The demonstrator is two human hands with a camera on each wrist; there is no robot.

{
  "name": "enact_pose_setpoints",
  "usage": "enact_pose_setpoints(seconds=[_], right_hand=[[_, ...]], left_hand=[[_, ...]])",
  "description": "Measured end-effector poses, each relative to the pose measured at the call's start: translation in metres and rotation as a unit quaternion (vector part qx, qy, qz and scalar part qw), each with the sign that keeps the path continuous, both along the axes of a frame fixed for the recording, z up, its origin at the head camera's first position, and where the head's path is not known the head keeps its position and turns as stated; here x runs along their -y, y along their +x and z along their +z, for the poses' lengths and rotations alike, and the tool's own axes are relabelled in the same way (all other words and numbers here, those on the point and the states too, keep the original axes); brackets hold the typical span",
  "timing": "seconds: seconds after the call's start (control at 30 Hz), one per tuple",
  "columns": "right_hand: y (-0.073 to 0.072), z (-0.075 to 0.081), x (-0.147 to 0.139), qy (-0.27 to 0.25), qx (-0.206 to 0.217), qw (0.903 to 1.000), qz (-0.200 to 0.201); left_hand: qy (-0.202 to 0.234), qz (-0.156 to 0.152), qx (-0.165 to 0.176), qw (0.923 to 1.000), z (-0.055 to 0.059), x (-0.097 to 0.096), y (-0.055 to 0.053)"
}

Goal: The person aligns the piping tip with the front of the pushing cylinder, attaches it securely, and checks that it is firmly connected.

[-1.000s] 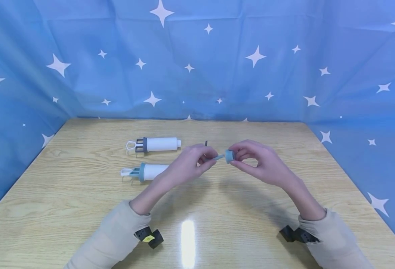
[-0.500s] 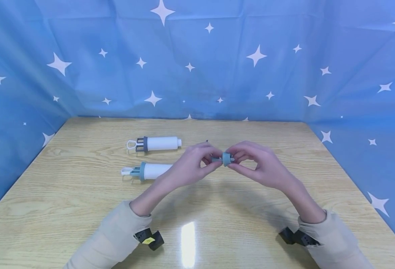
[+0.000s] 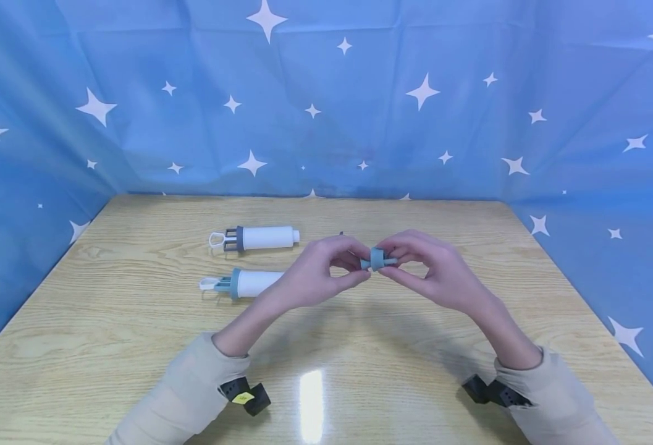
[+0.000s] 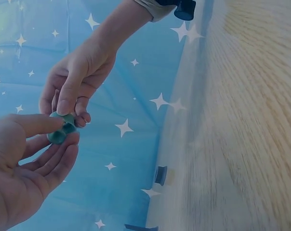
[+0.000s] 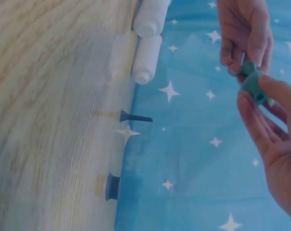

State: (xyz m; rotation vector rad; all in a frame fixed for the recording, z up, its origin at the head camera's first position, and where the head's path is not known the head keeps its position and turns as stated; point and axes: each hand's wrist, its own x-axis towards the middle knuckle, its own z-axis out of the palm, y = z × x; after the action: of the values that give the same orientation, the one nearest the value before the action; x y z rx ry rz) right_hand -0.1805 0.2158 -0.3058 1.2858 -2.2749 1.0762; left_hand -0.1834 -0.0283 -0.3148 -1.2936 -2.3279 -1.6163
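In the head view, my left hand (image 3: 326,269) and right hand (image 3: 429,266) meet above the table around a small teal part. It is a teal cap-like ring (image 3: 377,258) with a thin teal stemmed piece (image 3: 366,264) running through it, one end showing on each side. My right thumb and fingers pinch the ring, clearly seen in the right wrist view, where the teal ring (image 5: 254,87) faces the other hand. My left thumb and fingers pinch the flared end of the stemmed piece (image 4: 57,137) in the left wrist view.
Two white cylinders lie at left on the wooden table (image 3: 137,334): one with a dark grey-blue collar (image 3: 240,238), one with a teal collar (image 3: 234,284), partly behind my left arm. A dark stemmed piece (image 5: 136,117) and a dark spool-shaped cap (image 5: 113,186) stand beyond my hands.
My left hand has brought the teal stemmed piece to the ring and its stem has passed through, now sticking out on the right side. My right hand has hardly moved.
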Motion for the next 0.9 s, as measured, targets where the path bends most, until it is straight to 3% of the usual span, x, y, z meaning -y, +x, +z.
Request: enact_pose_setpoints(seconds=[0.23,0.53,0.9], right_hand=[[0.001,0.002,-0.001,-0.011,0.008,0.9999,0.000],[0.002,0.002,0.005,-0.047,-0.017,0.9975,0.051],[0.006,0.001,0.009,-0.067,-0.020,0.9951,0.070]], left_hand=[[0.015,-0.021,0.044,0.9987,0.003,0.003,0.001],[0.030,0.002,0.059,0.9978,0.003,0.003,0.002],[0.074,0.027,0.077,0.9939,0.004,0.002,0.005]])
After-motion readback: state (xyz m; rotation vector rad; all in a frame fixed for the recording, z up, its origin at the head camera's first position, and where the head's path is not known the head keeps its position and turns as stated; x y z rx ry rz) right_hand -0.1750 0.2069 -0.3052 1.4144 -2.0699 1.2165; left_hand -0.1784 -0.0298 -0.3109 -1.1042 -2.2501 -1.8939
